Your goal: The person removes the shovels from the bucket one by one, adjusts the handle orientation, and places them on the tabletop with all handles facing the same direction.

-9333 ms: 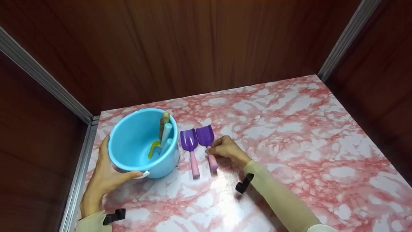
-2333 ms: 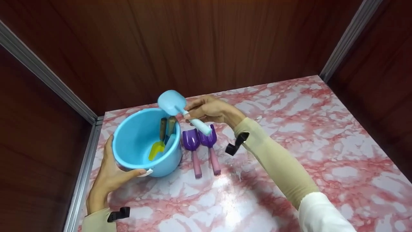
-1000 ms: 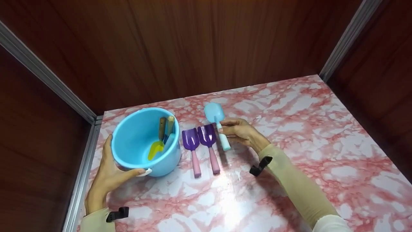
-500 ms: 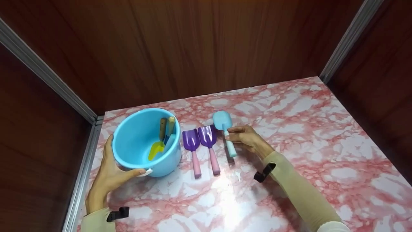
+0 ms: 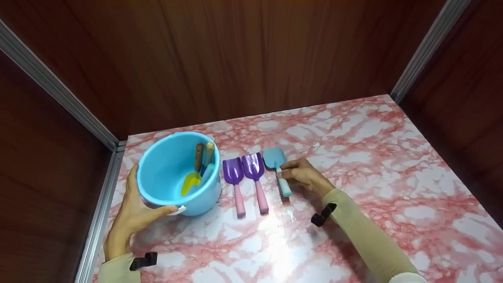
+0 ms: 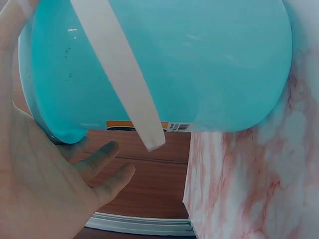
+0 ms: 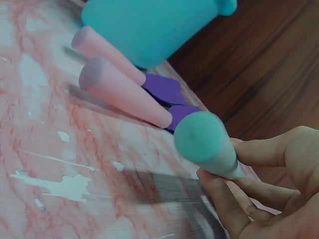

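My left hand (image 5: 131, 214) holds the blue bucket (image 5: 209, 198) at its rim, thumb by the white bail handle (image 6: 122, 69) and fingers along the left side. With thumb and fingertips, my right hand (image 5: 304, 176) pinches the pale handle of a light blue toy shovel (image 5: 274, 158). Its blade lies low at the table, beside two purple toy shovels (image 5: 253, 166) with pink handles. In the right wrist view the shovel's rounded handle end (image 7: 199, 137) points at the camera. Inside the bucket are a yellow scoop (image 5: 190, 183), a light blue tool (image 5: 207, 175) and two wooden handles (image 5: 199, 156).
The red-and-white marbled table (image 5: 373, 177) extends to the right and front. Brown wood-look panels (image 5: 251, 59) rise behind and at both sides, with grey metal strips (image 5: 428, 49) in the corners.
My right hand has lifted the light blue shovel from the bucket, carried it right and lowered it beside the purple pair. The left hand has stayed on the bucket.
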A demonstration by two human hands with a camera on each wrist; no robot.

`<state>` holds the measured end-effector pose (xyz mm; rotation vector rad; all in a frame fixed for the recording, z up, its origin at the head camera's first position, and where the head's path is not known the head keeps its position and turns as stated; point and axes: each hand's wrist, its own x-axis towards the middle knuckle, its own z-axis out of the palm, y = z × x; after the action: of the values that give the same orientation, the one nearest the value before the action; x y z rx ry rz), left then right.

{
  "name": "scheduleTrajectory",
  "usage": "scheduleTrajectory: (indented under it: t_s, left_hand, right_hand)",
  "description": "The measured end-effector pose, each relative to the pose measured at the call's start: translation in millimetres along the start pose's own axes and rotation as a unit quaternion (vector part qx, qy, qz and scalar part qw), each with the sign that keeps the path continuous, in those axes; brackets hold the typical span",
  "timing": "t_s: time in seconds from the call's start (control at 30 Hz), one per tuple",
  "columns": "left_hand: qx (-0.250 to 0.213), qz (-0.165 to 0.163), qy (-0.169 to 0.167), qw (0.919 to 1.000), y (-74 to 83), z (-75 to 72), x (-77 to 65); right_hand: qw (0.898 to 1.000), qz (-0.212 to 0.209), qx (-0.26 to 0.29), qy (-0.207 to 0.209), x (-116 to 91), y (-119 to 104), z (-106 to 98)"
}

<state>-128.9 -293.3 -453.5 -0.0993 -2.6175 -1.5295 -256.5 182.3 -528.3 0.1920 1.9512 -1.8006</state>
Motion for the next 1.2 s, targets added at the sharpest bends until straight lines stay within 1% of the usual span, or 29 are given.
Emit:
scheduleTrajectory:
  t_s: [0.27, 0.37, 0.47, 0.57, 0.7, 1.0, 1.13, 1.2]
  left_hand:
    - [0.006, 0.003, -0.002, 1.0, 1.2, 0.2, 1.6]
    - [0.012, -0.001, 0.0, 0.9999, 2.2, -2.0, -1.6]
    - [0.021, -0.013, 0.003, 0.9997, 2.3, -5.4, -6.8]
    - [0.029, -0.025, 0.005, 0.9993, 1.5, -7.2, -10.2]
    - [0.027, -0.025, 0.002, 0.9993, 1.9, -5.9, -8.2]
    - [0.014, -0.02, -0.005, 0.9997, 4.2, -1.6, -1.2]
    - [0.017, -0.025, -0.006, 0.9995, 4.7, -0.3, -1.2]
    - [0.015, -0.021, -0.006, 0.9996, 4.8, 0.3, -0.7]
  right_hand:
    - [1.0, 0.005, -0.017, 0.003, -2, 3, 0]
    - [1.0, 0.003, -0.023, -0.007, -3, 1, 4]
    - [0.999, 0.006, -0.037, -0.011, -1, -1, 10]
    - [0.997, 0.009, -0.073, 0.004, 1, -2, 15]
    - [0.992, 0.004, -0.119, 0.028, 2, -4, 16]
    - [0.984, -0.011, -0.162, 0.068, -2, -8, 15]
    - [0.984, -0.022, -0.164, 0.073, -2, -7, 16]
    - [0.981, -0.032, -0.173, 0.077, -2, -5, 16]
